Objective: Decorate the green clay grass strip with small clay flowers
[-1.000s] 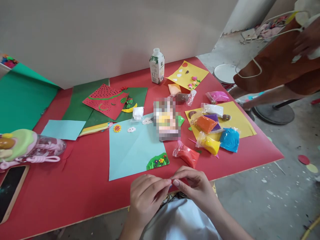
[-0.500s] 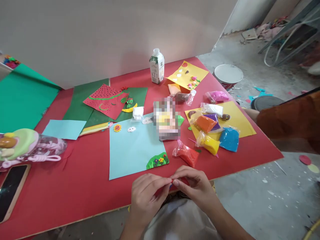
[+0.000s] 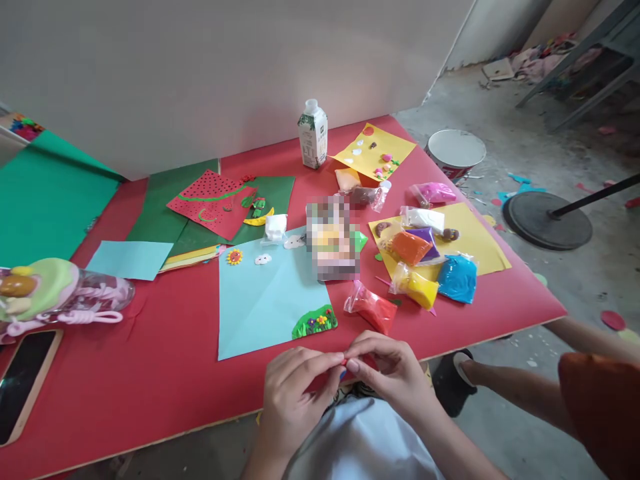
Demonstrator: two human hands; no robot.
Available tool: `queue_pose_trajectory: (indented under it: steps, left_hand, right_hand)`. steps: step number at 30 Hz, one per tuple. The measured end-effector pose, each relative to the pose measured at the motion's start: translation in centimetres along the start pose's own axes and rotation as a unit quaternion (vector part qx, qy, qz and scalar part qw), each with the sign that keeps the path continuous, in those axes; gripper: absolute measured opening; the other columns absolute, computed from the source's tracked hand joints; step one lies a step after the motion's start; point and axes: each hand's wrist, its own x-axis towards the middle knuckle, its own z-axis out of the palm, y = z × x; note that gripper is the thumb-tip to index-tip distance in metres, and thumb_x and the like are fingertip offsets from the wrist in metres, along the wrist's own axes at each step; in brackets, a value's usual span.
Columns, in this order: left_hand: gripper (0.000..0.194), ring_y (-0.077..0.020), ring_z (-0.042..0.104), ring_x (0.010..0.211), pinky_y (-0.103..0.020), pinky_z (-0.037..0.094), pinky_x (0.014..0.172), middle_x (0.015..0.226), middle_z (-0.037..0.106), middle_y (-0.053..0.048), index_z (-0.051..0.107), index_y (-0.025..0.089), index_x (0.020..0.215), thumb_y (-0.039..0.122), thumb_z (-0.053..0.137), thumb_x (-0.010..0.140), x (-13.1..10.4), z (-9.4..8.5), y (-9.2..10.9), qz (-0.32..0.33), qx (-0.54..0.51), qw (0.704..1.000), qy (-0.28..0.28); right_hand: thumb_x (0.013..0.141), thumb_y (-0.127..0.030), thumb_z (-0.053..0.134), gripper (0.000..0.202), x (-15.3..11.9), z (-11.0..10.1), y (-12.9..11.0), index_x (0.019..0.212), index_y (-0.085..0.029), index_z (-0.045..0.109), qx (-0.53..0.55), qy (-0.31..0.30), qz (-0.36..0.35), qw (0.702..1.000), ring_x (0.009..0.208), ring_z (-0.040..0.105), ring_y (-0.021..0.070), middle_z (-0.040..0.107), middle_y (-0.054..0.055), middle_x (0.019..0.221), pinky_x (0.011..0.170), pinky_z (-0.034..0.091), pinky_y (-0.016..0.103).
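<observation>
At the table's near edge, my left hand (image 3: 300, 390) and my right hand (image 3: 393, 373) meet fingertip to fingertip. Both are closed in a pinch on a small piece of red clay (image 3: 345, 362), mostly covered by the fingers. A bit of blue shows just below it; what it belongs to I cannot tell. Just beyond my hands lies a light blue sheet (image 3: 260, 307) bearing a clay sun (image 3: 235, 257), clouds and a green flower patch (image 3: 315, 322). A bag of red clay (image 3: 375, 309) rests right of the sheet.
Bags of yellow clay (image 3: 419, 287), blue clay (image 3: 458, 279) and orange clay (image 3: 409, 243) lie at right. A carton bottle (image 3: 314, 137) stands at the back. A phone (image 3: 27, 387) and a clear bottle (image 3: 103, 288) lie at left. A person's leg (image 3: 520, 390) is beside the table.
The person at right has moved from the table's far right side toward the lower right, uncovering a round black base. My hands keep nearly the same pose and place.
</observation>
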Motion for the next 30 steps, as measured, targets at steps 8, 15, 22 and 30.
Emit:
queue_pose_trajectory:
  steps: [8,15,22,30]
  left_hand:
    - [0.015,-0.0104,0.067,0.070,-0.018,0.055,0.063,0.078,0.070,-0.001,0.070,0.021,0.095,0.010,0.065,0.086,0.0,0.5,0.1,-0.060,-0.105,0.993,-0.004]
    - [0.009,-0.0102,0.064,0.064,-0.020,0.054,0.061,0.078,0.069,-0.001,0.069,0.021,0.088,0.015,0.062,0.088,1.0,-0.6,-1.2,-0.095,0.006,0.995,0.023]
    - [0.013,-0.0158,0.068,0.079,-0.027,0.055,0.070,0.086,0.073,-0.002,0.069,0.021,0.091,0.015,0.058,0.090,2.6,0.2,-3.4,-0.066,0.153,0.984,-0.057]
    - [0.013,-0.0174,0.067,0.081,-0.029,0.051,0.070,0.090,0.073,-0.001,0.068,0.021,0.096,0.014,0.058,0.092,3.1,0.9,-4.3,-0.057,0.222,0.966,-0.120]
  right_hand:
    - [0.078,-0.047,0.075,0.028,0.2,0.2,0.5,0.077,-0.020,0.077,0.056,-0.018,0.028,0.998,0.064,0.063,0.0134,0.068,0.005,0.071,0.059,0.052,0.025]
    - [0.092,-0.040,0.061,0.027,0.4,-0.4,0.2,0.080,-0.021,0.077,-0.074,0.020,-0.059,0.995,0.069,0.066,0.0159,0.072,0.007,0.074,0.063,0.056,0.026]
    - [0.091,-0.017,0.055,0.024,1.4,-0.9,1.4,0.107,-0.026,0.070,-0.302,0.055,-0.245,0.920,0.081,0.066,0.0184,0.071,0.006,0.090,0.071,0.056,0.032]
    - [0.089,-0.007,0.053,0.037,2.1,-0.7,2.1,0.120,-0.025,0.064,-0.385,0.053,-0.286,0.876,0.085,0.060,0.0187,0.067,0.007,0.097,0.074,0.055,0.033]
